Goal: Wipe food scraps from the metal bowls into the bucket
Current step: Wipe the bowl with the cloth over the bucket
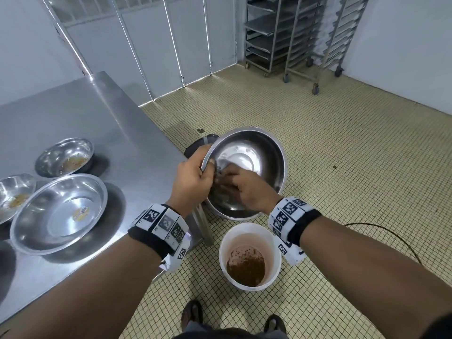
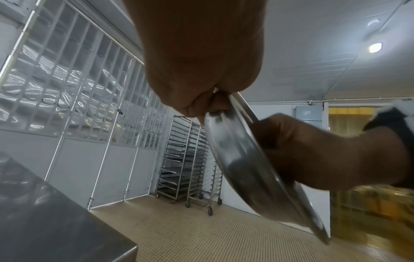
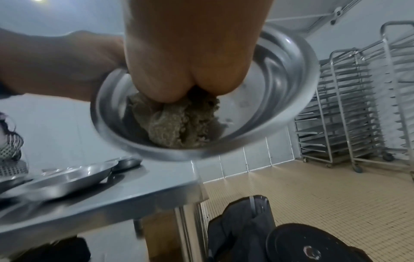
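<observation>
A metal bowl (image 1: 266, 162) is held tilted in the air beyond the table corner, above and behind a white bucket (image 1: 223, 243) that stands on the floor with brown scraps inside. My left hand (image 1: 193, 177) grips the bowl's near-left rim, thumb inside; the left wrist view shows the fingers (image 2: 201, 99) pinching the bowl's rim (image 2: 241, 168). My right hand (image 1: 247, 189) is inside the bowl. In the right wrist view its fingers (image 3: 186, 70) clutch a grey-brown scrubbing wad (image 3: 177, 124) against the bowl's inner wall (image 3: 280, 99).
On the steel table (image 1: 85, 118) at left sit a large clean-looking bowl (image 1: 58, 214) and two smaller bowls with scraps (image 1: 64, 156) (image 1: 13, 194). A black bag (image 1: 198, 145) lies behind the held bowl. Wheeled tray racks (image 1: 305, 33) stand far right; a cable (image 1: 391, 238) crosses the tiled floor.
</observation>
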A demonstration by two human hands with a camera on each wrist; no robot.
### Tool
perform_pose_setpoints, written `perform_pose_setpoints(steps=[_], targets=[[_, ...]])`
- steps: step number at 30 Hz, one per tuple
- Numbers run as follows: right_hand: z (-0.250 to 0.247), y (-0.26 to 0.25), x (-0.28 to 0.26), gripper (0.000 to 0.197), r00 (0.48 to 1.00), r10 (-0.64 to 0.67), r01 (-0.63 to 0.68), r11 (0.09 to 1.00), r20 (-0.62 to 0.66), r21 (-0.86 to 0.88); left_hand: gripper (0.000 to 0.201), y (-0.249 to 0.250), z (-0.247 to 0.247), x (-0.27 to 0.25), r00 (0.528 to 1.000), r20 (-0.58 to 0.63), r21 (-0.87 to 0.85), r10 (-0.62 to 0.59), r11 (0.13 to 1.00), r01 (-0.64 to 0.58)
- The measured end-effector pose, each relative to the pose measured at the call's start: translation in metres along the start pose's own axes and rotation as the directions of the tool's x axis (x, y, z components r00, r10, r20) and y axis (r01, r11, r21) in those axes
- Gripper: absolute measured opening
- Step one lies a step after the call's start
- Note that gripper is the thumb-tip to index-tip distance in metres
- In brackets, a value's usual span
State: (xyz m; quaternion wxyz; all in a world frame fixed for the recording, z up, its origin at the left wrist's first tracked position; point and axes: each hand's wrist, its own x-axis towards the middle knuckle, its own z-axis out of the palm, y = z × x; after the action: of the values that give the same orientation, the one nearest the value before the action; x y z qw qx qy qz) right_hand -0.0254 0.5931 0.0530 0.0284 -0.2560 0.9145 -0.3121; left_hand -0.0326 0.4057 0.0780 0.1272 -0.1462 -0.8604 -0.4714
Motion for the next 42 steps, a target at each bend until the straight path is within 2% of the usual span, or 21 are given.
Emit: perform_pose_setpoints(steps=[5, 7, 9, 11, 13, 15, 17, 20, 24, 27, 29, 31, 32, 34, 37, 39, 42], targets=[[0.014, 0.012, -0.018, 0.032, 0.99, 0.017, -0.023, 0.999, 0.142, 0.042, 0.031, 0.0, -0.009, 0.004, 0.999, 0.012, 0.054, 0.047, 0.997, -0.047], [0.01, 0.018, -0.021, 0.031, 0.973, 0.052, -0.045, 0.998, 0.225, -0.039, 0.035, -0.003, -0.01, 0.002, 0.999, 0.025, 0.081, 0.041, 0.996, -0.042], [0.003, 0.027, -0.022, 0.028, 0.932, 0.119, -0.052, 0.979, 0.342, -0.197, 0.036, -0.004, -0.01, -0.001, 0.999, 0.039, 0.124, 0.032, 0.992, -0.037], [-0.012, 0.031, -0.018, 0.018, 0.903, 0.196, -0.087, 0.955, 0.383, -0.282, 0.038, -0.005, -0.01, -0.002, 0.999, 0.033, 0.171, 0.029, 0.985, -0.035], [-0.03, 0.032, -0.011, 0.017, 0.941, 0.213, -0.121, 0.937, 0.263, -0.327, 0.04, -0.004, -0.011, 0.0, 0.999, 0.025, 0.208, 0.047, 0.977, -0.052], [-0.043, 0.033, 0.0, 0.024, 0.979, 0.201, -0.166, 0.901, 0.045, -0.401, 0.039, 0.0, -0.01, 0.002, 0.997, 0.034, 0.24, 0.062, 0.968, -0.069], [-0.043, 0.033, 0.007, 0.027, 0.973, 0.193, -0.227, 0.889, -0.123, -0.397, 0.043, 0.006, -0.008, 0.002, 0.996, 0.046, 0.241, 0.081, 0.966, -0.09], [-0.025, 0.043, -0.001, 0.028, 0.972, 0.131, -0.202, 0.89, -0.195, -0.409, 0.043, 0.008, -0.007, 0.004, 0.996, 0.015, 0.161, 0.083, 0.983, -0.084], [0.007, 0.051, -0.023, 0.031, 0.991, 0.017, -0.063, 0.935, -0.132, -0.35, 0.035, 0.011, -0.011, 0.011, 0.999, -0.007, 0.052, 0.051, 0.997, -0.051], [0.015, 0.045, -0.029, 0.028, 0.995, -0.061, 0.037, 0.955, -0.074, -0.295, 0.037, 0.009, -0.009, 0.012, 0.999, -0.001, 0.115, 0.037, 0.993, -0.037], [0.012, 0.043, -0.034, 0.03, 0.998, 0.004, 0.007, 0.982, 0.057, -0.189, 0.041, 0.004, -0.01, 0.01, 0.999, -0.006, 0.188, 0.042, 0.981, -0.041], [0.01, 0.046, -0.043, 0.032, 0.977, 0.057, -0.029, 0.991, 0.206, -0.134, 0.04, -0.001, -0.014, 0.01, 0.998, -0.042, 0.222, 0.052, 0.974, -0.042], [0.009, 0.047, -0.046, 0.033, 0.97, 0.063, -0.034, 0.991, 0.236, -0.128, 0.039, -0.001, -0.016, 0.011, 0.996, -0.062, 0.226, 0.058, 0.973, -0.042], [0.007, 0.049, -0.048, 0.039, 0.979, 0.09, -0.065, 0.988, 0.182, -0.141, 0.038, 0.0, -0.019, 0.014, 0.993, -0.077, 0.245, 0.091, 0.967, -0.069], [-0.003, 0.05, -0.033, 0.051, 0.99, 0.117, -0.125, 0.987, -0.081, -0.103, 0.038, 0.003, -0.016, 0.015, 0.987, -0.074, 0.28, 0.141, 0.953, -0.115], [-0.009, 0.05, -0.022, 0.038, 0.966, 0.088, -0.108, 0.992, -0.243, -0.069, 0.037, 0.005, -0.009, 0.012, 0.988, -0.051, 0.245, 0.148, 0.961, -0.131], [-0.006, 0.045, -0.01, 0.028, 0.953, 0.06, -0.085, 0.994, -0.298, -0.073, 0.037, 0.012, 0.0, 0.006, 0.986, -0.019, 0.198, 0.166, 0.967, -0.159]])
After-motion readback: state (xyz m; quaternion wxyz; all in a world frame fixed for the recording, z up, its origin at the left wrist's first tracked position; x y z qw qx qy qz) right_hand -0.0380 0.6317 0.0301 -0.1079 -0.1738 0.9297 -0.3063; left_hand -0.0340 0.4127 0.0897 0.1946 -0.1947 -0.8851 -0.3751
